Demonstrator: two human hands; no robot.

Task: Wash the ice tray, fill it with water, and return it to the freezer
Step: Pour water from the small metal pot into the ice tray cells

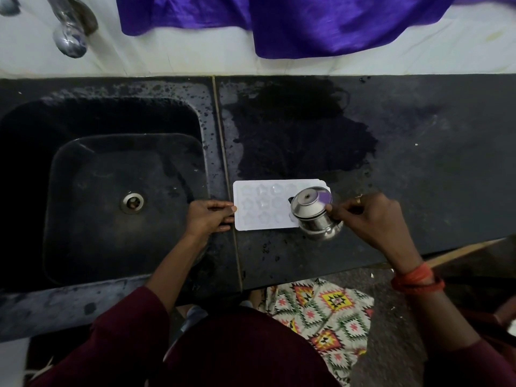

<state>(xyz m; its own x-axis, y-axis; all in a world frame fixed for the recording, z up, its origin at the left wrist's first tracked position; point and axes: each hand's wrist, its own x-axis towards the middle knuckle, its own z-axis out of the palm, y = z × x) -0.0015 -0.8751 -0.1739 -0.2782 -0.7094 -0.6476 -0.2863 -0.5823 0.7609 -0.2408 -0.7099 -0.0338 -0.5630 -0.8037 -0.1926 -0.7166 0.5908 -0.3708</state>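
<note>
The dark stone worktop runs off both sides of the view, and a darker wet patch spreads over its middle. The black rectangular sink, sunk into the worktop's left part, is so dim that its far and left walls merge into shadow. Only the round metal drain shows clearly. A shiny purple cloth hangs across the top and is cut off by the upper edge, so its full shape is hidden. Below the worktop's front edge lies a cream fabric with a coloured diamond pattern, partly covered by the person's maroon clothing. The chrome tap at top left is blurred, and its base is out of view.

The white plastic ice tray with moulded shaped cells lies flat on the worktop just right of the sink. Its right end is hidden behind a small round steel pot. The cells are pale, and it is hard to tell whether they hold water.

The left hand rests at the tray's left short edge with its fingers nearly straight and the thumb tip touching the rim. Whether any finger reaches under the edge cannot be told. The right hand has its fingers curled round the pot and holds it tilted over the tray's right end, mouth turned up and to the left. No stream of water can be made out. A gold ring sits on one finger.
</note>
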